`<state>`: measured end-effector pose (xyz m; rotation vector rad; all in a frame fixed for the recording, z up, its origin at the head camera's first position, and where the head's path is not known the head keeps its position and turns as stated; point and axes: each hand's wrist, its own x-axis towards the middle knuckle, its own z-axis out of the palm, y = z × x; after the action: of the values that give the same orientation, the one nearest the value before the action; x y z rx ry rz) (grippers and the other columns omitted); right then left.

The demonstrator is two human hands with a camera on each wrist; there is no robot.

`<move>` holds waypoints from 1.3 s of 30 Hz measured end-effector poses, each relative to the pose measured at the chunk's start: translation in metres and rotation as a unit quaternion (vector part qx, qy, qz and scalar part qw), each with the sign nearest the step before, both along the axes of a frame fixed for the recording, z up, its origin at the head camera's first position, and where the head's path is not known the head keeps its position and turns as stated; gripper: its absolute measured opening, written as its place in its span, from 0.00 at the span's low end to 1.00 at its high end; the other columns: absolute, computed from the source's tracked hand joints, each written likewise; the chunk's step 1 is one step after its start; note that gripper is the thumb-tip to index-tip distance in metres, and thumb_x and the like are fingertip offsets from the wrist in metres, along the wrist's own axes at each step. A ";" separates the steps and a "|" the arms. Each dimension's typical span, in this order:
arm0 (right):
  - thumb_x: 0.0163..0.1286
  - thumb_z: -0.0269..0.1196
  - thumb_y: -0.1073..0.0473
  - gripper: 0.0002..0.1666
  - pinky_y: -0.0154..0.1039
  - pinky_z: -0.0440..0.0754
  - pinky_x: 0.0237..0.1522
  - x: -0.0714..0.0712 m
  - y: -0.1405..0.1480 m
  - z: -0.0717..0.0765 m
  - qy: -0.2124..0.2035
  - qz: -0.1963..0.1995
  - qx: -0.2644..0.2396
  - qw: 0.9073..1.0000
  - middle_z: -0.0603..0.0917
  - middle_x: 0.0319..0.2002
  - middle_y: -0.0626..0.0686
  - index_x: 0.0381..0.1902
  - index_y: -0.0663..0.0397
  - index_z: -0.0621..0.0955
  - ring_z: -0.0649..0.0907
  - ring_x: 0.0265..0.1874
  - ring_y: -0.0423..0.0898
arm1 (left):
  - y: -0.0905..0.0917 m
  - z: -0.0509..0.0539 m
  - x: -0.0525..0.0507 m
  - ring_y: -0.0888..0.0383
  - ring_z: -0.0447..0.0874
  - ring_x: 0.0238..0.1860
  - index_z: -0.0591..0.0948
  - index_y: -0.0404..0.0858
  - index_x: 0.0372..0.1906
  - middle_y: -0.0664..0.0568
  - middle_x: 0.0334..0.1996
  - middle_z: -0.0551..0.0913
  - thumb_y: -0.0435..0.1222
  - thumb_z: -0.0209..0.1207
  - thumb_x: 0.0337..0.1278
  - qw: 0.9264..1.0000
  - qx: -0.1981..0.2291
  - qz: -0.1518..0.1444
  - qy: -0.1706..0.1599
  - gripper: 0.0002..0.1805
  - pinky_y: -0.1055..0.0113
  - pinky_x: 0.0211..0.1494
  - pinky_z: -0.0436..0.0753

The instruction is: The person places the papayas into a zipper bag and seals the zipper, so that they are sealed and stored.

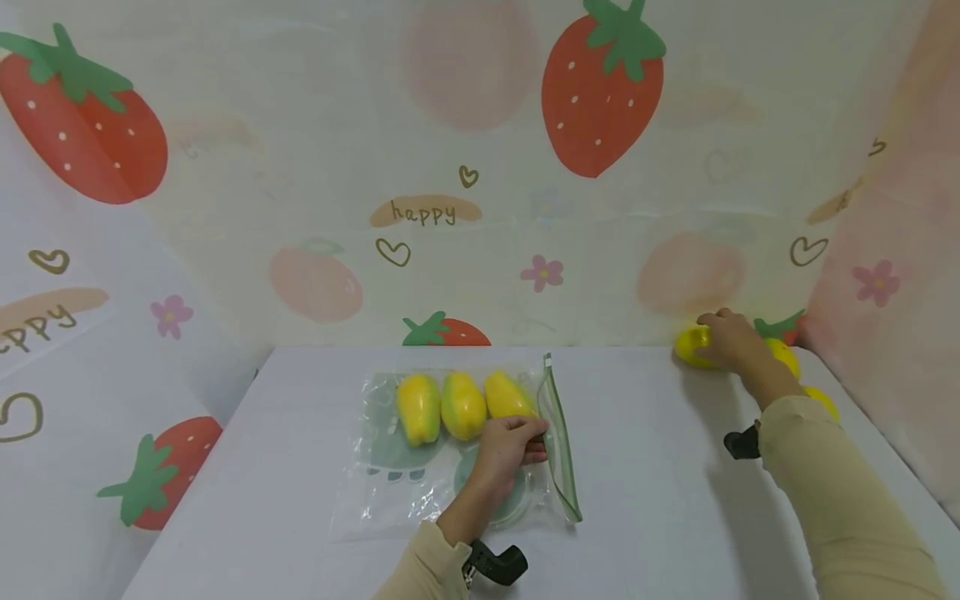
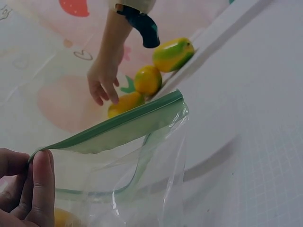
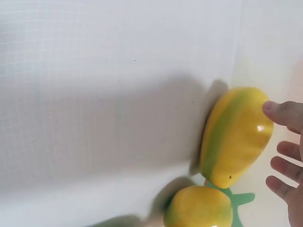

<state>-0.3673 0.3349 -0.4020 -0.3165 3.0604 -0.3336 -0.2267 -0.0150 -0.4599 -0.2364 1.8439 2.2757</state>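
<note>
Lower centre, left hand [image 1: 501, 454] pinches zip bag [image 1: 435, 485]; far right, right hand [image 1: 733, 343], fingers loosely spread, thumb at yellow fruit [image 1: 690, 347].

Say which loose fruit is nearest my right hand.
The leftmost loose fruit in the head view: the right hand is at it, while the other two lie farther right.

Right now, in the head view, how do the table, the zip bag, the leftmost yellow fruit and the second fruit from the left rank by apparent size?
1. Table
2. Zip bag
3. Leftmost yellow fruit and second fruit: they look alike, so unranked.
</note>
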 end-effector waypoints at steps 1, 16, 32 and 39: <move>0.63 0.63 0.60 0.35 0.69 0.68 0.59 0.000 0.001 0.000 -0.005 -0.003 -0.004 1.000 0.66 0.59 0.78 0.63 0.75 0.67 0.66 0.57 0.74 | 0.000 0.000 0.000 0.64 0.80 0.21 0.82 0.21 0.45 0.55 0.18 0.80 0.31 0.61 0.60 1.000 0.000 0.000 0.000 0.15 0.73 0.27 0.84; 0.67 0.59 0.57 0.36 0.70 0.64 0.62 -0.006 0.010 -0.018 -0.021 -0.018 -0.023 0.999 0.64 0.61 0.79 0.64 0.78 0.64 0.67 0.56 0.75 | 0.000 0.001 0.003 0.63 0.80 0.22 0.83 0.23 0.44 0.55 0.20 0.80 0.33 0.61 0.61 1.000 -0.003 -0.002 0.001 0.14 0.72 0.28 0.85; 0.61 0.63 0.64 0.37 0.71 0.61 0.64 -0.004 0.011 -0.020 -0.024 -0.029 -0.037 0.999 0.63 0.61 0.80 0.65 0.74 0.63 0.64 0.59 0.77 | 0.001 0.003 -0.001 0.63 0.80 0.21 0.82 0.23 0.44 0.55 0.20 0.80 0.33 0.61 0.62 1.000 0.000 0.000 -0.002 0.14 0.72 0.28 0.85; 0.63 0.63 0.62 0.39 0.71 0.63 0.63 0.003 0.013 -0.022 -0.013 -0.022 -0.024 0.999 0.63 0.60 0.80 0.67 0.73 0.61 0.65 0.58 0.77 | 0.001 0.003 0.000 0.64 0.80 0.20 0.82 0.23 0.43 0.55 0.18 0.80 0.32 0.61 0.61 1.000 0.005 0.003 -0.001 0.14 0.72 0.27 0.85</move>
<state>-0.3643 0.3482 -0.4243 -0.2445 3.0419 -0.4108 -0.2265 -0.0143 -0.4565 -0.2427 1.8318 2.2867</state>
